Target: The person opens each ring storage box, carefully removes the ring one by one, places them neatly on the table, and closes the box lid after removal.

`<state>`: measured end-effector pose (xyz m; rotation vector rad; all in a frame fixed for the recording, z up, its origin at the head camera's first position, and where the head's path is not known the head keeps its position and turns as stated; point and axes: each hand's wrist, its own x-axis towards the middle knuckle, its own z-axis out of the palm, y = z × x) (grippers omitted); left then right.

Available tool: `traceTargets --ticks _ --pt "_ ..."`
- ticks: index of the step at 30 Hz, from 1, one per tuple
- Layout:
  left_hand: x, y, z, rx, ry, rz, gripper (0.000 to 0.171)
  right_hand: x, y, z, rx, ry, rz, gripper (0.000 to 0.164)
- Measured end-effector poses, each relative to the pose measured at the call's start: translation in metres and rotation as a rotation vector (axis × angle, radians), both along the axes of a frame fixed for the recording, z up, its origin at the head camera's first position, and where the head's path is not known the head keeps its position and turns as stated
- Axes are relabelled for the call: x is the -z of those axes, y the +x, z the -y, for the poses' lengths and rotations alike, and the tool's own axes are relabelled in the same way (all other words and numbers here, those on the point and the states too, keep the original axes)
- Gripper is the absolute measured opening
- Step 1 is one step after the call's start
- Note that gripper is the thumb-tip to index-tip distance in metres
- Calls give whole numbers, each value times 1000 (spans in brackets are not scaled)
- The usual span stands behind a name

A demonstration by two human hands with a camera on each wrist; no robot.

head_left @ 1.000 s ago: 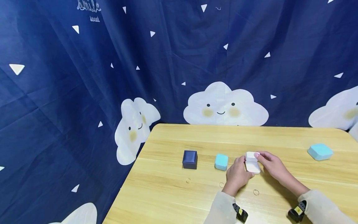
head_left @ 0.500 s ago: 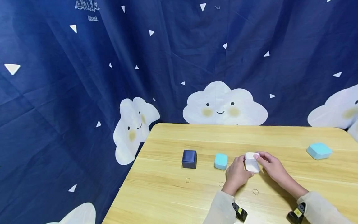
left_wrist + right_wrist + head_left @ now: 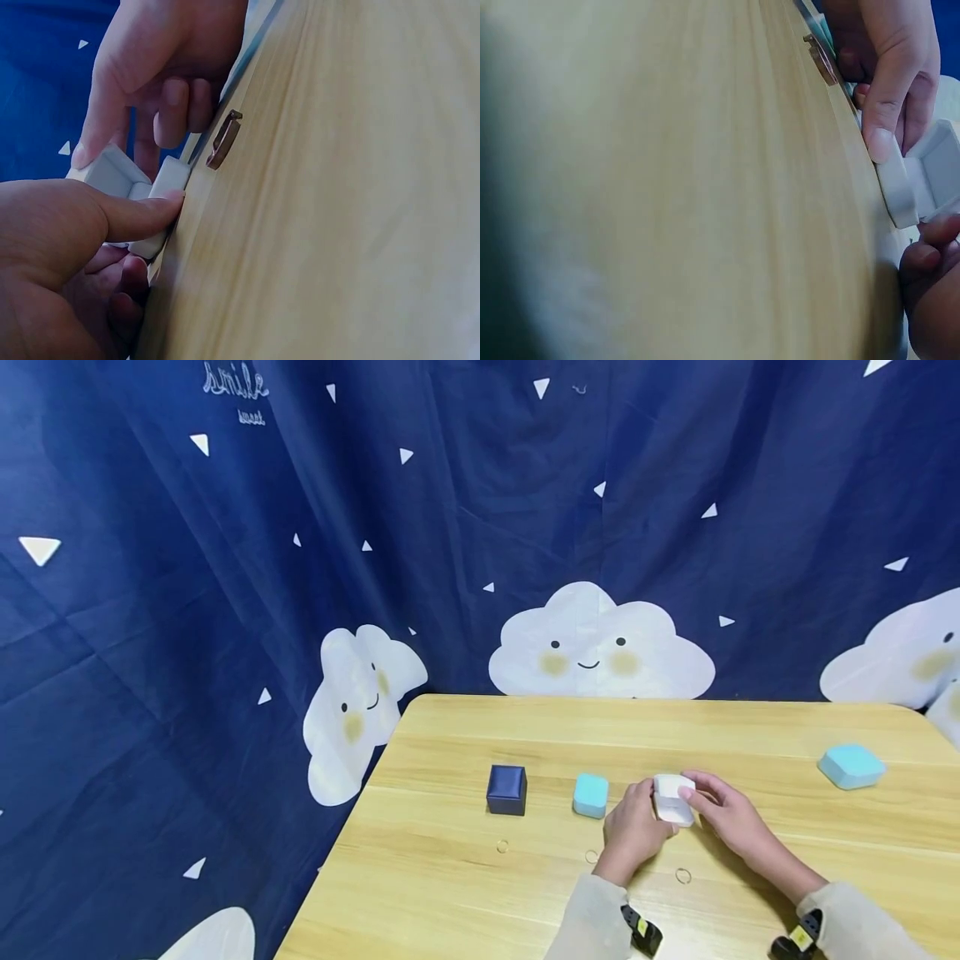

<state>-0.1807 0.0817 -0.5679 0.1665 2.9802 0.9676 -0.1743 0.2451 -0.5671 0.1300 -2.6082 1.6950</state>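
A small white ring box [image 3: 672, 810] stands with its lid raised, between both hands. My left hand [image 3: 632, 827] grips its base from the left, and the thumb [image 3: 154, 214] presses the base's front in the left wrist view. From the right, my right hand [image 3: 731, 817] pinches the raised lid [image 3: 118, 176], thumb on top. The right wrist view shows the box's white inside [image 3: 921, 187], partly covered by fingers. Nearest the hands on the table lies a thin ring [image 3: 677, 873]; two more rings lie to its left, one [image 3: 587, 853] by the left wrist, the other [image 3: 498, 843] farther off.
Left of the hands stand a dark blue ring box [image 3: 507, 791] and a light blue box [image 3: 591, 795], both with lids down. Another light blue box [image 3: 852, 767] sits at the far right. The wooden table [image 3: 420, 893] backs onto a dark blue curtain [image 3: 450, 510].
The white box's lid has swung farther up and back under my right thumb, baring more of the inside. My left hand keeps its grip on the base. The head view has shifted slightly.
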Motion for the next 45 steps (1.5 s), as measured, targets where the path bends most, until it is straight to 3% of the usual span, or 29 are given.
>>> traceTargets --ticks 5,17,25,31,38,45 --pt "0 0 1 -7 -2 -6 69 3 3 1 -26 -63 -20 54" --pt "-3 1 1 -1 -3 -21 67 3 9 -2 -72 -91 -73 52" --pt "-3 0 3 -3 12 -25 66 9 8 -4 -113 -69 -99 50" --pt "-2 0 4 7 15 -21 69 9 12 -5 -100 -8 -91 52" --pt "-5 1 4 10 -9 -30 69 7 13 -2 -111 -20 -123 53" --pt "-7 3 3 28 -3 -6 67 8 16 -4 -79 1 -90 52"
